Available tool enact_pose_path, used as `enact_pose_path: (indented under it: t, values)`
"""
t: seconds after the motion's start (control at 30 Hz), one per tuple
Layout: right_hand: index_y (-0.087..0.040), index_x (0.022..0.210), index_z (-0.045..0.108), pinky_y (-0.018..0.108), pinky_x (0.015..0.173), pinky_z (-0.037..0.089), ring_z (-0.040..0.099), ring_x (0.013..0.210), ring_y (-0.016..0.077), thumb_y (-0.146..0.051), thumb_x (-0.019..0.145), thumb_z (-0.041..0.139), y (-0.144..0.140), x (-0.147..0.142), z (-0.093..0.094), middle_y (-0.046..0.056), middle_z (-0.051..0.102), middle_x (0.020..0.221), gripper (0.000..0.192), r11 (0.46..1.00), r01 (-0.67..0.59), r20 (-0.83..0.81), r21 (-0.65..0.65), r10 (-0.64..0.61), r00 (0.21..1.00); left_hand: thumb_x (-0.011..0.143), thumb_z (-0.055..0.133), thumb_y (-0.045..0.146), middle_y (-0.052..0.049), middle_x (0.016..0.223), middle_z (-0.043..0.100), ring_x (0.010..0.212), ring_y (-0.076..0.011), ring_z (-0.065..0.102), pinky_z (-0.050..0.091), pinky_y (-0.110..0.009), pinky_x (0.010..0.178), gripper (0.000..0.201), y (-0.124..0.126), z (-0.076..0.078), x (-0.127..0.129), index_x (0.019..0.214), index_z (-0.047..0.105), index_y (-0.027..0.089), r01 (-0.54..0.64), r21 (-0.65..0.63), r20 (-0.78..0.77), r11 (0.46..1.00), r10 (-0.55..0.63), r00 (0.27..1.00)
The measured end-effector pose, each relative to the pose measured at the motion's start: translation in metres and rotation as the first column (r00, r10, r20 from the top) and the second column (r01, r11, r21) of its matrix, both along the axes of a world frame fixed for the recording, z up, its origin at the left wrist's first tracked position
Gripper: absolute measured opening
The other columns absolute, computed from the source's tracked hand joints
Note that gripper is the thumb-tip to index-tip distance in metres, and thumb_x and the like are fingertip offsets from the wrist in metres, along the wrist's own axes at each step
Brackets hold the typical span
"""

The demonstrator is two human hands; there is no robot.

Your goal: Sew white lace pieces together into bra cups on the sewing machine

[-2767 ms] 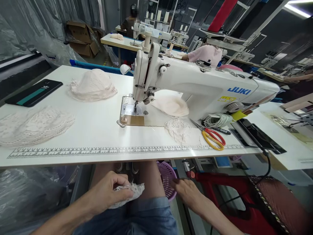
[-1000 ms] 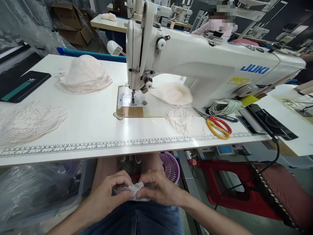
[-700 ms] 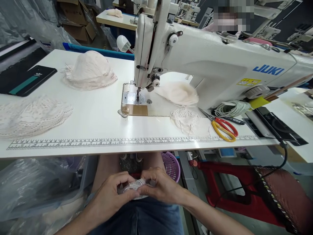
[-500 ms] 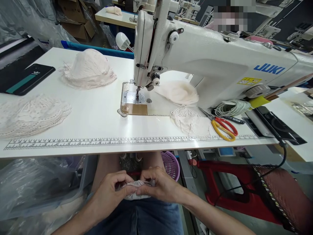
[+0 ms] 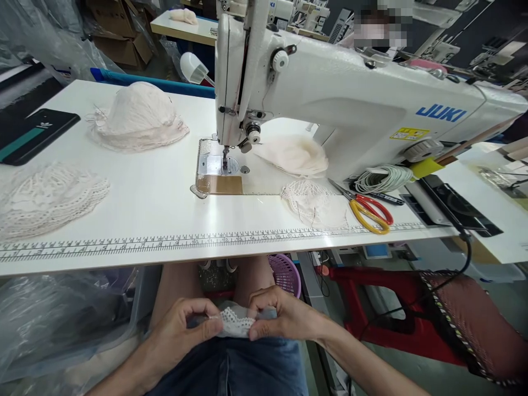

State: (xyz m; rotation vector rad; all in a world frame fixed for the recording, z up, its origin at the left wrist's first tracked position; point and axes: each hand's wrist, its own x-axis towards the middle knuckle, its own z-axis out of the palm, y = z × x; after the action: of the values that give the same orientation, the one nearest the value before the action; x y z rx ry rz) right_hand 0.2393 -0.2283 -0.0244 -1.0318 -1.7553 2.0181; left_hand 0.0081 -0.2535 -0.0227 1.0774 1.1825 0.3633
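The lace spans the gap between the left hand and the right hand, each pinching one end. I judge it light, limp and easily snagged; grip it where the pattern is densest.

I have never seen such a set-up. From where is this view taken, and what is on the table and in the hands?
A camera on the person's head looks forward and down. The big white sewing machine is marked JUKI. On the white table lie pale fabric pieces at left, scissors and a coiled cord at right; a ruler scale runs along the front edge. Below that edge, over the lap, the person's left hand and right hand hold a small white lace piece between them.
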Motion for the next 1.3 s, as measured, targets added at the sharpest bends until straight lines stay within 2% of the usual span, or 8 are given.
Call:
enact_pose_path:
  t: [0.2,0.33,0.57,0.7,0.87,1.07,1.2,1.3]
  values:
    - [-0.013,0.077,0.059,0.018,0.052,0.029,0.037,0.059,0.0071,-0.044,0.075,0.066,-0.001,-0.018,-0.004,-0.005,0.045,0.062,0.033,1.0,-0.01,-0.021,-0.022,0.01,1.0,0.082,0.053,0.042,-0.001,0.069,0.058,0.07,-0.0165,0.053,0.038,-0.024,0.066,0.031,0.007,0.008,0.01,0.068,0.067,0.017,0.105,0.178,-0.063,0.978,-0.095,0.993]
    - [-0.012,0.072,0.057,0.018,0.049,0.025,0.033,0.055,0.0065,-0.046,0.079,0.062,-0.002,-0.024,-0.006,-0.006,0.041,0.058,0.035,1.0,0.021,-0.006,0.004,-0.021,1.0,0.082,0.053,0.04,0.0,0.068,0.057,0.067,-0.0151,0.051,0.037,-0.023,0.065,0.029,0.006,0.011,0.009,0.07,0.067,0.018,0.123,0.189,-0.128,0.974,-0.1,0.987]
    - [-0.014,0.07,0.057,0.02,0.055,0.031,0.04,0.061,0.0087,-0.041,0.083,0.06,-0.002,-0.019,-0.001,-0.003,0.046,0.066,0.031,0.974,0.066,0.015,0.214,-0.071,0.997,0.077,0.062,0.037,0.0,0.081,0.059,0.081,-0.0192,0.054,0.038,-0.025,0.073,0.016,0.001,0.011,0.007,0.082,0.067,0.022,0.139,0.21,-0.217,0.968,-0.093,0.972]
    - [-0.014,0.07,0.056,0.02,0.057,0.031,0.042,0.063,0.0092,-0.041,0.084,0.059,-0.002,-0.02,-0.004,-0.003,0.047,0.067,0.03,0.964,0.064,0.032,0.258,-0.075,0.997,0.079,0.059,0.038,0.0,0.077,0.056,0.079,-0.019,0.053,0.037,-0.025,0.072,0.018,-0.001,0.009,0.007,0.079,0.067,0.022,0.118,0.265,-0.275,0.957,-0.042,0.961]
    - [-0.014,0.072,0.057,0.02,0.056,0.031,0.04,0.062,0.009,-0.045,0.082,0.059,-0.001,-0.022,-0.004,-0.003,0.046,0.067,0.032,0.982,0.07,0.044,0.173,-0.079,0.996,0.079,0.057,0.044,0.0,0.072,0.052,0.068,-0.0156,0.05,0.036,-0.022,0.061,0.028,-0.001,0.01,0.007,0.075,0.069,0.02,0.039,0.199,-0.189,0.979,-0.001,0.982]
    - [-0.013,0.069,0.054,0.019,0.052,0.028,0.034,0.058,0.0081,-0.048,0.079,0.062,-0.001,-0.024,-0.007,-0.004,0.04,0.061,0.036,0.995,0.095,0.016,0.042,-0.096,0.995,0.077,0.059,0.044,0.0,0.069,0.049,0.067,-0.0154,0.049,0.037,-0.022,0.06,0.03,0.001,0.004,0.007,0.073,0.069,0.016,-0.041,0.136,-0.093,0.99,0.054,0.994]
    - [-0.014,0.069,0.053,0.019,0.052,0.027,0.034,0.059,0.008,-0.045,0.08,0.061,-0.002,-0.023,-0.007,-0.004,0.041,0.062,0.034,0.993,0.093,0.015,0.073,-0.094,0.995,0.077,0.059,0.044,0.001,0.066,0.047,0.064,-0.0136,0.046,0.035,-0.022,0.057,0.031,0.001,0.002,0.007,0.069,0.069,0.016,-0.07,0.148,-0.066,0.987,0.08,0.995]
    - [-0.014,0.07,0.052,0.02,0.051,0.026,0.036,0.058,0.0076,-0.042,0.082,0.06,0.002,-0.025,0.006,-0.004,0.042,0.062,0.032,0.984,0.074,0.048,0.164,-0.083,0.995,0.079,0.058,0.044,0.001,0.064,0.047,0.061,-0.0126,0.044,0.035,-0.021,0.056,0.032,0.004,0.015,0.001,0.067,0.07,0.017,-0.053,0.207,-0.069,0.977,0.069,0.995]
